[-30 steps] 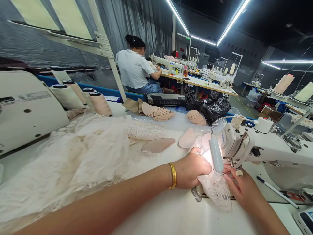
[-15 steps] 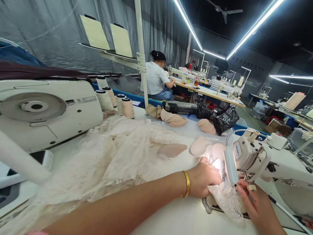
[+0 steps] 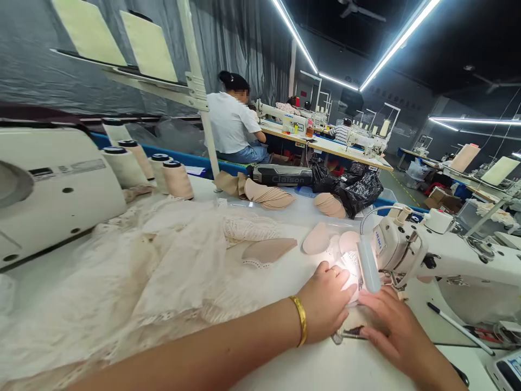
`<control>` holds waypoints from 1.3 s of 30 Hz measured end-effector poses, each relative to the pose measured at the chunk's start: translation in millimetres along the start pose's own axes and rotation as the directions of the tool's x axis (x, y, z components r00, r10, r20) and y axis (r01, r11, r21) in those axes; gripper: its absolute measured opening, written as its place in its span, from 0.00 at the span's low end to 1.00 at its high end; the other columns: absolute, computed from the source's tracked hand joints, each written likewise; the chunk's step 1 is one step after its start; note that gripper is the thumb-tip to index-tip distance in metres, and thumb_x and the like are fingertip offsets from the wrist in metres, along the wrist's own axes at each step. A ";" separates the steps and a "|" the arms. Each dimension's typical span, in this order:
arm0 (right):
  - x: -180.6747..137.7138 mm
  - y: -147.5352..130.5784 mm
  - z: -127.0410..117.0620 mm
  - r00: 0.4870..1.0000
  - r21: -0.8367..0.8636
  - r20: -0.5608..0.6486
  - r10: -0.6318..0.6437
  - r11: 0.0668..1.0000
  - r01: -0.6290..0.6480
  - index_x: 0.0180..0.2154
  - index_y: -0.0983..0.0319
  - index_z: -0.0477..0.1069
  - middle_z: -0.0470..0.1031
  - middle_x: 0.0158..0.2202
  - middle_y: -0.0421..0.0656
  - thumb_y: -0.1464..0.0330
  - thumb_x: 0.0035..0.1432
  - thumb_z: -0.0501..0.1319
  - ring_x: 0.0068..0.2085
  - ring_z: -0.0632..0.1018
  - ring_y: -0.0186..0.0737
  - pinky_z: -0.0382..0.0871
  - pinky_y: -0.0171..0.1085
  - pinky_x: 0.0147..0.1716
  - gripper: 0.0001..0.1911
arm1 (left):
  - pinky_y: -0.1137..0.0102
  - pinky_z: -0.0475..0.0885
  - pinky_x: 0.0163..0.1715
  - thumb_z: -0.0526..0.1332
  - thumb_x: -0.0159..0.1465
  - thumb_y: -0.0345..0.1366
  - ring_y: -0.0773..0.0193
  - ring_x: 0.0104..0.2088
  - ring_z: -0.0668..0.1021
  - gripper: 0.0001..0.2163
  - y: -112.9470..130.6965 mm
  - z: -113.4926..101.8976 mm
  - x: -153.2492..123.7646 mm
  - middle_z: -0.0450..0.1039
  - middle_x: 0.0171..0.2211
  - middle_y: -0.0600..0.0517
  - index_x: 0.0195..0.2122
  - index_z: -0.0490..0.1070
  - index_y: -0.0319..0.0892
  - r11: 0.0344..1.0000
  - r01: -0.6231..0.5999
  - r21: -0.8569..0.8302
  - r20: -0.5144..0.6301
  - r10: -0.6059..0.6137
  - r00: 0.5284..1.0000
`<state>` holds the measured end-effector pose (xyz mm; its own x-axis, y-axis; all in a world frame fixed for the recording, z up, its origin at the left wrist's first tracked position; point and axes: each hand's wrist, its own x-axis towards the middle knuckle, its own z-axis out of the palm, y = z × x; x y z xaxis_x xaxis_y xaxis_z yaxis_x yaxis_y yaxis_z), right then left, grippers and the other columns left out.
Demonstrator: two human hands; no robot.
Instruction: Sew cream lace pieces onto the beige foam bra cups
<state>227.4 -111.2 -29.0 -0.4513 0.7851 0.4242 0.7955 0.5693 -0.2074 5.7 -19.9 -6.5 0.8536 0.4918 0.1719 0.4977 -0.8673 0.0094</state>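
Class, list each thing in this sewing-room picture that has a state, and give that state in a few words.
Left hand: flat on the lace piece.
Right hand: flat beside it.
Lace piece: under the needle, brightly lit.
Machine lamp: on.
Lace pile: heaped, loose.
Thread cones: upright.
Pen: lying flat.

lace point(image 3: 171, 266): sheer, open-weave cloth, rough and matt, heaped to your left.
cups point(image 3: 268, 250): smooth, matt beige foam, some edged with lace trim.
bangle point(image 3: 300, 327): glossy gold metal on your left wrist.
machine point(image 3: 448, 260): glossy cream enamel with bright metal parts at the head.
table point(image 3: 309, 364): smooth, pale, slightly shiny.
bag point(image 3: 358, 187): crinkled, glossy black plastic.
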 end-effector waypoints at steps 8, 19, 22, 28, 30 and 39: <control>-0.4 8.6 6.8 0.999 -0.104 0.025 0.033 0.994 -0.030 0.40 0.57 0.71 0.74 0.35 0.42 0.73 0.72 0.52 0.37 0.75 0.43 0.70 0.40 0.38 0.11 | 0.61 0.65 0.42 0.61 0.68 0.48 0.54 0.41 0.76 0.13 -35.5 -35.5 -8.1 0.77 0.39 0.50 0.42 0.76 0.45 0.926 -0.115 -0.358 -0.048 0.104 0.993; -5.9 5.5 2.8 0.999 -0.098 0.017 0.048 0.994 -0.046 0.44 0.56 0.73 0.75 0.37 0.44 0.72 0.73 0.51 0.36 0.74 0.43 0.66 0.39 0.34 0.13 | 0.61 0.64 0.53 0.57 0.56 0.21 0.54 0.51 0.69 0.25 -68.6 -26.3 -11.6 0.72 0.52 0.50 0.53 0.73 0.48 0.922 -0.153 -0.354 -0.080 0.133 0.988; -7.1 4.5 2.8 0.998 -0.134 0.045 0.054 0.990 -0.048 0.44 0.57 0.73 0.76 0.37 0.44 0.74 0.72 0.49 0.33 0.72 0.42 0.64 0.39 0.32 0.15 | 0.60 0.64 0.53 0.58 0.56 0.21 0.52 0.51 0.67 0.22 -63.7 -24.5 -10.7 0.70 0.53 0.48 0.49 0.73 0.47 0.945 -0.163 -0.283 -0.074 0.148 0.986; -4.4 2.8 3.5 0.997 -0.133 0.029 0.077 0.989 -0.073 0.44 0.57 0.74 0.75 0.34 0.44 0.74 0.72 0.48 0.33 0.72 0.42 0.65 0.39 0.32 0.16 | 0.57 0.62 0.51 0.61 0.60 0.24 0.50 0.49 0.70 0.17 -46.2 -13.1 -7.0 0.72 0.53 0.48 0.48 0.74 0.51 0.962 -0.232 -0.147 -0.094 0.220 0.971; -3.1 4.5 3.4 0.995 -0.137 -0.005 0.095 0.986 -0.095 0.43 0.57 0.74 0.75 0.33 0.44 0.73 0.72 0.48 0.33 0.72 0.43 0.65 0.38 0.32 0.16 | 0.56 0.61 0.51 0.61 0.63 0.27 0.50 0.48 0.72 0.12 -38.1 -4.0 -4.5 0.76 0.49 0.49 0.43 0.76 0.50 0.944 -0.303 -0.129 -0.127 0.287 0.949; 1.2 -9.4 -5.5 0.993 0.073 0.089 0.079 0.994 -0.086 0.63 0.55 0.61 0.74 0.53 0.48 0.51 0.62 0.68 0.47 0.75 0.49 0.70 0.41 0.44 0.35 | 0.59 0.65 0.52 0.61 0.61 0.28 0.56 0.40 0.79 0.06 -22.0 9.5 2.0 0.79 0.37 0.54 0.37 0.71 0.45 0.883 -0.276 -0.379 -0.130 0.245 0.961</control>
<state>221.6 -117.0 -21.8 -0.4211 0.8465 0.3258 0.7997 0.5160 -0.3072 -2.1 0.9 -15.7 0.9220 0.2503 0.2956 0.1457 -0.9313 0.3339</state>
